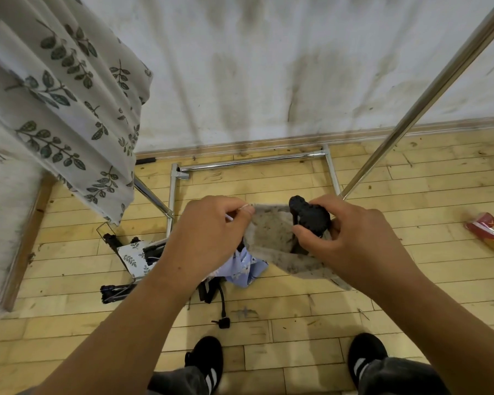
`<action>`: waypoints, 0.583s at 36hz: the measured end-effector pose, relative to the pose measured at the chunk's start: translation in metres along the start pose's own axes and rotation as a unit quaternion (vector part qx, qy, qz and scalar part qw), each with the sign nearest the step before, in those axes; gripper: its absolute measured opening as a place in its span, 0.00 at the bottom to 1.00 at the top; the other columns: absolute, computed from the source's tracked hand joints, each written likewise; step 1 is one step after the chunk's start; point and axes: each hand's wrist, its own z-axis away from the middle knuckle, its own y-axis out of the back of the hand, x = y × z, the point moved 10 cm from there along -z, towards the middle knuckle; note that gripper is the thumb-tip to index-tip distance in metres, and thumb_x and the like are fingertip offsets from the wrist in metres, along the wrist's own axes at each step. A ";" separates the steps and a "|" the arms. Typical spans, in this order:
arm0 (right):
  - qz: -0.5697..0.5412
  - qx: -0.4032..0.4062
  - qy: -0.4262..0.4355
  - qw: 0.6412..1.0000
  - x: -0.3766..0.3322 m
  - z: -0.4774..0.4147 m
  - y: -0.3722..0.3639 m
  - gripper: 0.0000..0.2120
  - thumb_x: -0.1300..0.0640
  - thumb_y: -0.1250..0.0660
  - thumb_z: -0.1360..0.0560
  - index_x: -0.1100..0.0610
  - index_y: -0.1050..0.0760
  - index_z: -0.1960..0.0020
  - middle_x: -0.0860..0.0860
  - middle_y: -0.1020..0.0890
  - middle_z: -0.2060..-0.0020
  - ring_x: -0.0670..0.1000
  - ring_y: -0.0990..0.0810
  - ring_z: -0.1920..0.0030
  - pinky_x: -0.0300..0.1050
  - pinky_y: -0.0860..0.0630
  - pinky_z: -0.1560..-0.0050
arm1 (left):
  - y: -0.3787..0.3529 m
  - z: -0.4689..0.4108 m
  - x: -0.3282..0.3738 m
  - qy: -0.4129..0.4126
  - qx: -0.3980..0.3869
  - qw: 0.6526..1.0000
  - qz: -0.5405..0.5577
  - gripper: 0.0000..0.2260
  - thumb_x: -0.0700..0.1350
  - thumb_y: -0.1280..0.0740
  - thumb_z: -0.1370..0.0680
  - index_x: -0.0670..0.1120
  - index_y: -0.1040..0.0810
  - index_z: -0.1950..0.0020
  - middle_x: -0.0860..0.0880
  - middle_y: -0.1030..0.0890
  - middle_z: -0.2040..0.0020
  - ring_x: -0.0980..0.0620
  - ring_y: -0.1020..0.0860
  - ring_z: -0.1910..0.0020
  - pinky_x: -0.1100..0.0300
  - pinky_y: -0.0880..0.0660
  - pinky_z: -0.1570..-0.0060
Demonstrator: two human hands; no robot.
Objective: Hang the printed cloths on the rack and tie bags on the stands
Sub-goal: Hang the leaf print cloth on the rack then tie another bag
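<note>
I hold a speckled grey drawstring bag (271, 235) open above the wooden floor. My left hand (211, 232) pinches the bag's left rim and a thin white string. My right hand (354, 238) grips the bag's right rim together with the black knobbly top of a stand (310, 215) that pokes out of the bag's mouth. A leaf-printed cloth (60, 101) hangs on the rack at the left. Beneath my hands lies a light blue printed cloth (247, 266).
The chrome rack's base frame (251, 162) and slanted pole (428, 92) stand against a stained white wall. On the floor lie black folded stands (117, 290), a small leaf-printed cloth (133, 256), a black cord (223, 309) and a red and yellow packet (489, 232). My black shoes (208, 360) are below.
</note>
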 end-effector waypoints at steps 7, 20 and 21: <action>0.032 -0.024 0.002 0.999 0.006 0.000 -0.012 0.16 0.35 0.32 0.26 0.39 0.24 0.42 0.38 0.20 0.66 0.42 0.21 0.67 0.44 0.20 0.67 | 0.012 -0.001 -0.005 0.038 0.021 0.999 0.015 0.10 0.56 0.31 0.20 0.59 0.17 0.60 0.64 0.19 0.66 0.67 0.21 0.62 0.67 0.27 0.64; 0.016 -0.096 -0.023 0.995 0.004 0.005 -0.030 0.15 0.36 0.31 0.27 0.40 0.23 0.43 0.41 0.17 0.59 0.44 0.19 0.62 0.47 0.17 0.61 | -0.021 0.005 0.003 0.121 -0.075 0.915 0.378 0.15 0.50 0.33 0.18 0.42 0.15 0.57 0.45 0.16 0.55 0.44 0.18 0.50 0.49 0.21 0.37; 0.017 -0.096 -0.020 0.995 0.002 0.006 -0.030 0.17 0.35 0.32 0.28 0.40 0.23 0.42 0.42 0.17 0.59 0.44 0.19 0.62 0.46 0.17 0.61 | -0.023 0.006 0.006 0.113 -0.082 0.907 0.397 0.15 0.49 0.33 0.18 0.41 0.17 0.58 0.44 0.18 0.58 0.45 0.19 0.53 0.50 0.21 0.38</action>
